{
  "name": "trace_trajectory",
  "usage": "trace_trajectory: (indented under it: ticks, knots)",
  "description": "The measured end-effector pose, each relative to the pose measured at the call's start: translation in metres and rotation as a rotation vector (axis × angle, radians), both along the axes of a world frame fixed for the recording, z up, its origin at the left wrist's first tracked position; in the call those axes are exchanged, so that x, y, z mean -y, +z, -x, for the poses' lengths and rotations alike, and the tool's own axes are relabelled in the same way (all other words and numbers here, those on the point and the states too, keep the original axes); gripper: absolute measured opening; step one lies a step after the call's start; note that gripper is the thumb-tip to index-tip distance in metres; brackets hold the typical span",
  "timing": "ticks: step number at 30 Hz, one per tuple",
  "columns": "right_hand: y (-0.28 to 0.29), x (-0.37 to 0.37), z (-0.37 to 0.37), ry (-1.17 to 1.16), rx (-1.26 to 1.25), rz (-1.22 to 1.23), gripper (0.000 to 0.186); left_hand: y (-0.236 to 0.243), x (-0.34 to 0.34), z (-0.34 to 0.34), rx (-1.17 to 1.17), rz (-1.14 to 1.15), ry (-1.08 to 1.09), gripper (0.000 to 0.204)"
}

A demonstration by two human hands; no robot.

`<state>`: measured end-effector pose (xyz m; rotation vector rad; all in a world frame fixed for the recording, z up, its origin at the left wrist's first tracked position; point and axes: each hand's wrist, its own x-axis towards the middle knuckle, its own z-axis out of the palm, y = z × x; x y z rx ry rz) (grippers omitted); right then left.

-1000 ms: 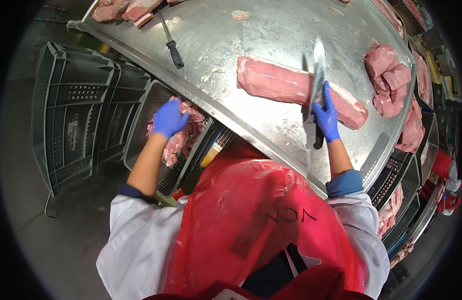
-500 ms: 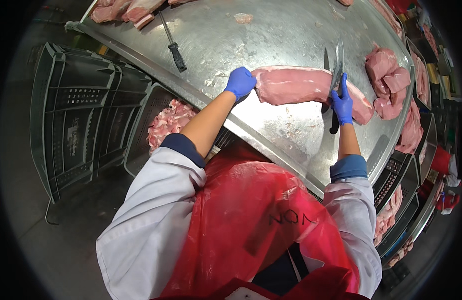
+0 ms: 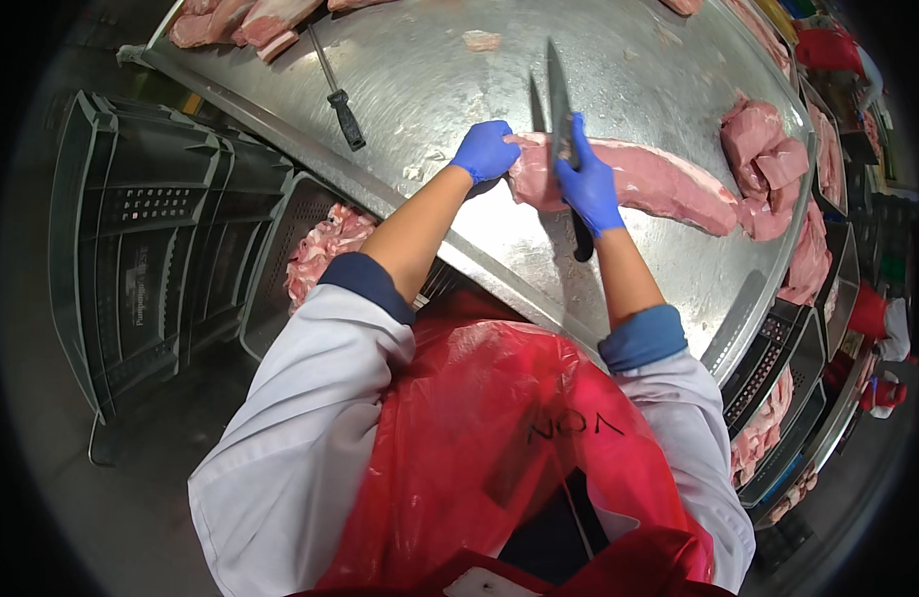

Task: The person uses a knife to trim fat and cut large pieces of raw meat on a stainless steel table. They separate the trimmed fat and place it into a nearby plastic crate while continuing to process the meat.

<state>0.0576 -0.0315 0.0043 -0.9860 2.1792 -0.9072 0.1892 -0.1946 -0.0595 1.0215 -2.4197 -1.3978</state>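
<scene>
A long pale-pink pork loin (image 3: pixel 668 188) lies across the steel table in front of me. My left hand (image 3: pixel 485 151), in a blue glove, is closed on its left end. My right hand (image 3: pixel 589 187), gloved in the same blue, grips a knife (image 3: pixel 559 95) with a long blade and a black handle. The blade stands over the left part of the loin, close to my left hand, with its tip pointing away from me. A dark reflection of the blade shows on the steel beside it. Whether the edge touches the meat I cannot tell.
A sharpening steel (image 3: pixel 344 114) with a black handle lies at the left on the table (image 3: pixel 429 90). More meat pieces (image 3: pixel 763 154) sit at the right and far left. Grey crates (image 3: pixel 146 249) and a bin of trimmings (image 3: pixel 325 244) stand at the left. People in red and white work at the far right.
My right hand has moved left with the knife along the loin, from its right part to near my left hand. The left hand still grips the loin's left end.
</scene>
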Motion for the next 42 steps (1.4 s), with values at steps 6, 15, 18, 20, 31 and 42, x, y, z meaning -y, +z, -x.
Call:
trace_trajectory:
  ticks: [6,15,18,20,31,42]
  knots:
    - [-0.017,-0.047,-0.006,0.365,-0.232,0.043,0.073,0.018,-0.004,-0.006,-0.035,-0.105,0.086,0.021]
    - [0.016,0.002,0.014,0.357,0.129,-0.229,0.076,0.046,-0.016,0.005,-0.021,0.143,0.019,0.023]
    - [0.044,-0.04,0.016,0.503,0.163,-0.346,0.077,0.023,-0.007,-0.016,-0.136,0.048,0.137,0.022]
    - [0.072,-0.059,0.016,0.566,0.198,-0.484,0.077,0.028,-0.011,-0.027,-0.088,0.027,0.163,0.021]
    - [0.051,-0.158,-0.003,0.496,0.353,-0.182,0.069,0.087,0.016,-0.209,0.061,0.104,0.082,0.014]
    - [-0.004,-0.332,0.1,-0.72,0.315,0.357,0.084,0.065,-0.118,0.175,-0.123,0.719,-0.482,0.076]
